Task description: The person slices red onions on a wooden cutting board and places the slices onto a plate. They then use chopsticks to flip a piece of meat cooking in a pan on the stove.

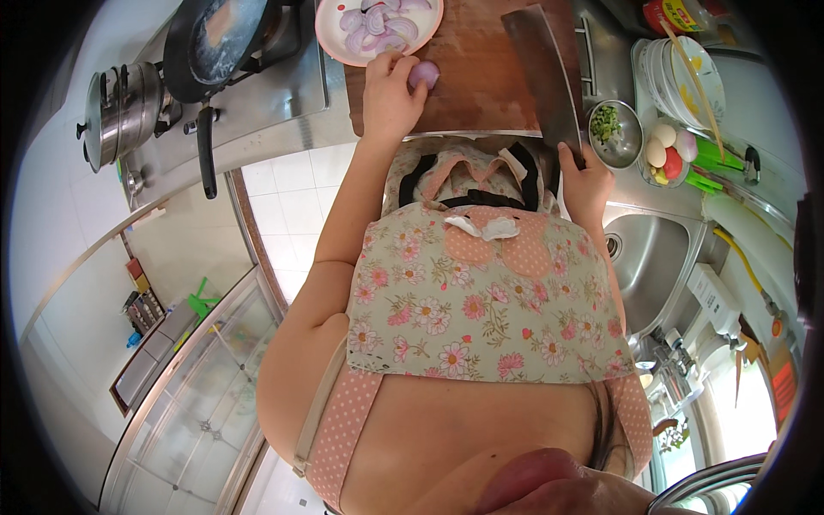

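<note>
At the near left of the wooden cutting board (476, 77), my left hand (391, 96) grips a piece of red onion (425, 73) between thumb and fingers. Its fingertips are close to the rim of a pink-edged plate (327, 42), which holds sliced red onion (380, 29). My right hand (587, 182) is closed around the handle of a cleaver (544, 71). The wide, dark blade lies over the right side of the board and points away from me.
A frying pan (212, 71) with a pinkish piece in it and a steamer pot (122, 116) are at the left. On the right are a metal bowl (626, 147) of chopped greens, a bowl with eggs (658, 145) and a tomato, stacked plates (653, 84), and a sink (656, 257).
</note>
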`<action>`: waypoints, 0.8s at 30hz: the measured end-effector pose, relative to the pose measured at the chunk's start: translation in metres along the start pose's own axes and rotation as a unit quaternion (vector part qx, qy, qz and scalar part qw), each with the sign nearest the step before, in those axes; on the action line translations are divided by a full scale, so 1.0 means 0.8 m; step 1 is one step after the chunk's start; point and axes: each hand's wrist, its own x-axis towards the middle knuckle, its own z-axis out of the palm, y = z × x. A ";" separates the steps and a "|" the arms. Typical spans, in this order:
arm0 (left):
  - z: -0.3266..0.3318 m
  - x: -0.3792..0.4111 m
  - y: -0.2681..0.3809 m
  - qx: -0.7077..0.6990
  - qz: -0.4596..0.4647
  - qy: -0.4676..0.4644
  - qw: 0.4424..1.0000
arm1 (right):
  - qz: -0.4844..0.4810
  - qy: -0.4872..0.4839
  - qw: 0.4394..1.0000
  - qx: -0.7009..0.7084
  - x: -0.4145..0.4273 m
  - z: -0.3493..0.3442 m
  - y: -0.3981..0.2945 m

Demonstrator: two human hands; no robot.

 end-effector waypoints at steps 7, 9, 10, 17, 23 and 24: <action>0.020 -0.003 -0.003 0.046 0.038 -0.031 0.998 | 0.035 -0.029 0.999 0.010 -0.012 0.014 -0.004; 0.024 -0.001 0.005 0.004 -0.012 -0.045 0.999 | 0.053 -0.044 0.998 0.008 -0.012 0.012 -0.012; 0.028 -0.001 0.010 -0.016 -0.037 -0.051 0.998 | 0.046 -0.046 0.998 0.001 -0.012 0.011 -0.017; 0.077 -0.018 0.060 -0.113 -0.027 -0.053 0.992 | -0.061 -0.027 0.996 -0.052 -0.016 0.015 -0.020; 0.077 -0.016 0.076 -0.011 0.068 -0.016 0.997 | -0.123 0.005 0.986 -0.109 -0.022 0.016 -0.009; 0.073 -0.015 0.079 0.021 0.110 0.006 0.994 | -0.130 0.011 0.985 -0.110 -0.023 0.017 -0.009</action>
